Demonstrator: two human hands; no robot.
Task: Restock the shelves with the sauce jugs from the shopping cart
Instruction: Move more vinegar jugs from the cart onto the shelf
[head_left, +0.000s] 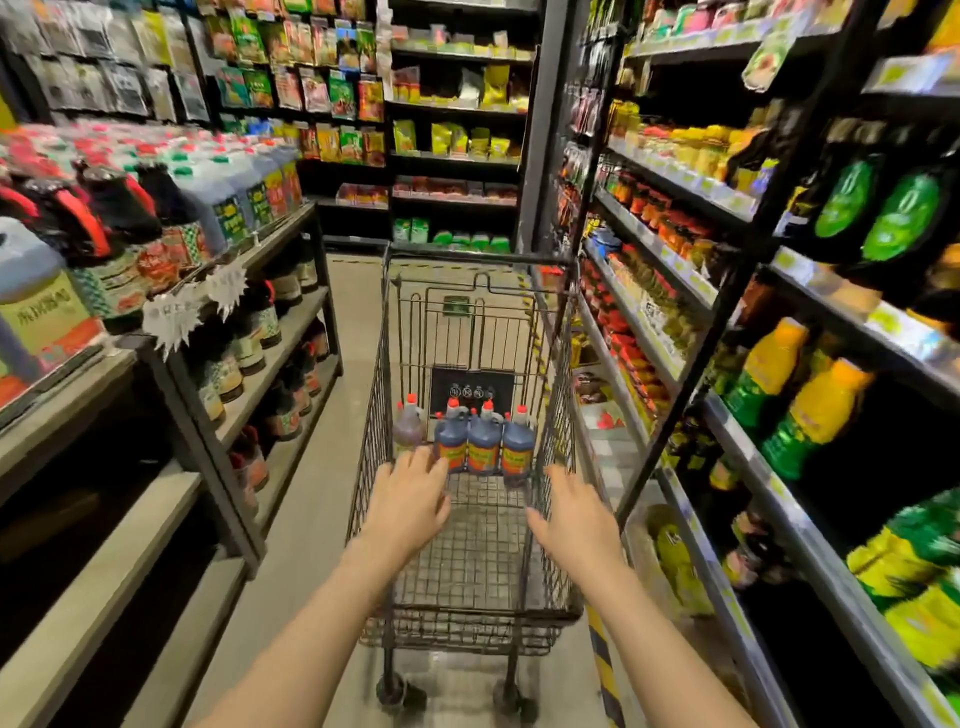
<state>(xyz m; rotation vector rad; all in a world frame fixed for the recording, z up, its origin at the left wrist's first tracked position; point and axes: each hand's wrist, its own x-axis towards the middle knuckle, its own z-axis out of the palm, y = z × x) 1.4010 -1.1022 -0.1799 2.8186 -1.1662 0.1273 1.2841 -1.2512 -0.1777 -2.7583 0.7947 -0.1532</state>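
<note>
— Where are the sauce jugs (470, 441)?
— Standing in a row at the far end of the shopping cart (467, 545) (four, red-capped), between the shelves (270, 358).
— And the hands?
— Left hand (410, 499) and right hand (571, 512) reach over the basket, each grip spread, holding nothing.

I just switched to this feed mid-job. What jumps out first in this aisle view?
Dead centre stands the wire shopping cart, with a cluster of dark sauce jugs with red caps standing at its far end. Both bare hands reach into it, the left hand nearest the jugs and the right hand by the cart's right wall, neither gripping anything. Left of the aisle, shelves carry rows of similar jugs.
</note>
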